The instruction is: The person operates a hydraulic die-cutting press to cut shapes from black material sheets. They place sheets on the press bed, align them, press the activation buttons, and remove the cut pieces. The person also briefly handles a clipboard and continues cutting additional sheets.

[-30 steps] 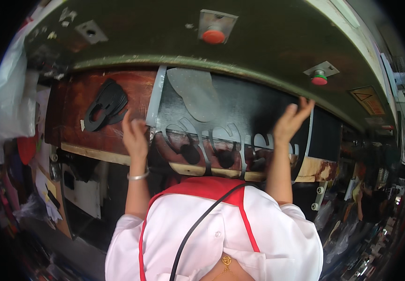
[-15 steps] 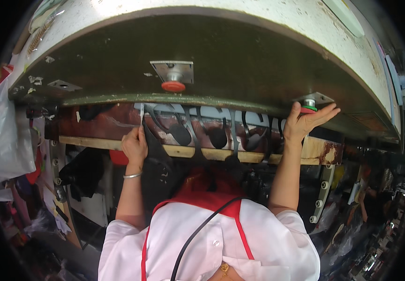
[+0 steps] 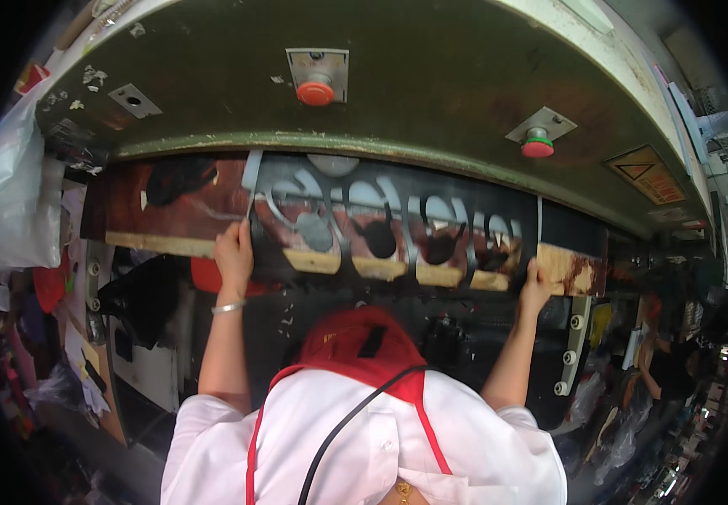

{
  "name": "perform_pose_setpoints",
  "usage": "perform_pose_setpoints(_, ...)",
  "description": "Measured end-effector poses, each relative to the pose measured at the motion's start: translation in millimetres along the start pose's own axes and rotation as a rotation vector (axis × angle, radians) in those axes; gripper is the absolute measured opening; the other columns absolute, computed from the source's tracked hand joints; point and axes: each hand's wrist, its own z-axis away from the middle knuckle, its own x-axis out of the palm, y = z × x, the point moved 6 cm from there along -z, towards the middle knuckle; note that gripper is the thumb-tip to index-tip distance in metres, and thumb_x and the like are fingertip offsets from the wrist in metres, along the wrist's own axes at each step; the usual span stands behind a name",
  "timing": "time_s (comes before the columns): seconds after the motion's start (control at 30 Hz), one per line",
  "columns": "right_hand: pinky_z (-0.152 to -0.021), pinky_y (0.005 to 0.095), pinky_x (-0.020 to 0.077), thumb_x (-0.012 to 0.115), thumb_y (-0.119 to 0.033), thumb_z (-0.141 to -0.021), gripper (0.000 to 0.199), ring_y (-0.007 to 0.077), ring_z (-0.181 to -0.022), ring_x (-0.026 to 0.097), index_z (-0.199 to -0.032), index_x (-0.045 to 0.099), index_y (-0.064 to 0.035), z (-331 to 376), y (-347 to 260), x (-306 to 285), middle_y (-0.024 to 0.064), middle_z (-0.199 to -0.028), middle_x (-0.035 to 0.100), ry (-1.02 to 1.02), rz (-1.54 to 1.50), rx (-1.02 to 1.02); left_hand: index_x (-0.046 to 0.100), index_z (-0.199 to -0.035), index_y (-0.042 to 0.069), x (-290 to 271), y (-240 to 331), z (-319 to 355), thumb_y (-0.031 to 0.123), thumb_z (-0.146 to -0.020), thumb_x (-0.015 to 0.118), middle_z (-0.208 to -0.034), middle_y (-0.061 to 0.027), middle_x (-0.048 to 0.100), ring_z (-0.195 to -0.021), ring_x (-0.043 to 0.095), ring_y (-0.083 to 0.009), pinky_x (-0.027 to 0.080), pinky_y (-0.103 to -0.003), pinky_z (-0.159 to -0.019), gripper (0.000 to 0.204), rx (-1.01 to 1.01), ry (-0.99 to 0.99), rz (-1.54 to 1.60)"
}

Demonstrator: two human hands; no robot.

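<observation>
A black sheet full of cut-out holes lies on the press bed, over a wooden board along the front edge. My left hand, with a bracelet on the wrist, grips the sheet's left near edge. My right hand holds its right near corner. Above hangs the wide green press head, with two red buttons on its face. A loose black cut piece rests on the reddish bed to the left of the sheet.
A white plastic bag hangs at the left, with dark scraps below the bed. A yellow warning label sits on the press head's right end. Cluttered shelves and bags fill the lower right. My red apron and white shirt fill the bottom.
My right hand has come down from the button on the press head to the sheet's right corner. My left hand stays on the left edge. More of the sheet shows from under the head.
</observation>
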Motion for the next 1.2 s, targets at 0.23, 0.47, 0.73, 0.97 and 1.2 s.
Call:
perform_pose_setpoints(0.23, -0.081, 0.0288, 0.0496, 0.067, -0.01, -0.085, 0.036, 0.0185, -0.091, 0.061, -0.118, 0.057, -0.0014, 63, -142, 77, 0.0105, -0.104, 0.064, 0.051, -0.157, -0.32, 0.056, -0.077, 0.005, -31, -5, 62, 0.034, -0.095, 0.05, -0.064, -0.02, 0.057, -0.066, 0.055, -0.0434, 0.041, -0.05, -0.06, 0.036, -0.107, -0.214, -0.045)
perform_pose_setpoints(0.47, -0.105, 0.0504, 0.0337, 0.088, -0.025, -0.052, 0.096, 0.049, -0.129, 0.029, -0.135, 0.044, -0.008, 254, -231, 227, 0.0276, -0.132, 0.039, -0.628, 0.075, -0.809, 0.062, -0.08, 0.006, -56, -5, 125, 0.035, -0.09, 0.058, -0.064, -0.0215, 0.061, -0.062, 0.059, -0.0419, 0.045, -0.051, -0.058, 0.031, -0.068, -0.27, -0.35)
perform_pose_setpoints(0.73, -0.1, 0.0356, 0.0413, 0.082, -0.005, -0.062, 0.096, 0.0245, -0.113, 0.054, -0.142, 0.031, -0.0089, 224, -186, 173, 0.0142, -0.125, 0.052, -0.91, -0.779, 0.273, 0.056, -0.073, 0.006, -77, -14, 175, 0.028, -0.09, 0.06, -0.059, -0.0157, 0.056, -0.056, 0.055, -0.0352, 0.04, -0.042, -0.056, 0.028, 0.069, -0.247, -0.253)
perform_pose_setpoints(0.97, -0.104, 0.0456, 0.0361, 0.085, -0.013, -0.053, 0.096, 0.0385, -0.124, 0.04, -0.136, 0.037, -0.0028, 199, -192, 131, 0.021, -0.13, 0.043, -0.593, 0.157, -0.624, 0.056, -0.074, 0.006, -74, -9, 169, 0.027, -0.089, 0.06, -0.058, -0.0145, 0.055, -0.055, 0.055, -0.0333, 0.04, -0.041, -0.056, 0.026, 0.092, -0.24, -0.251)
perform_pose_setpoints(1.2, -0.105, 0.0459, 0.0332, 0.084, -0.02, -0.061, 0.105, 0.0412, -0.129, 0.034, -0.145, 0.023, -0.0011, 151, -182, 167, 0.0235, -0.138, 0.036, -0.61, 0.089, -0.607, 0.057, -0.072, 0.006, -50, -4, 115, 0.031, -0.09, 0.06, -0.057, -0.017, 0.056, -0.055, 0.056, -0.0362, 0.041, -0.046, -0.053, 0.031, 0.051, -0.181, -0.285)
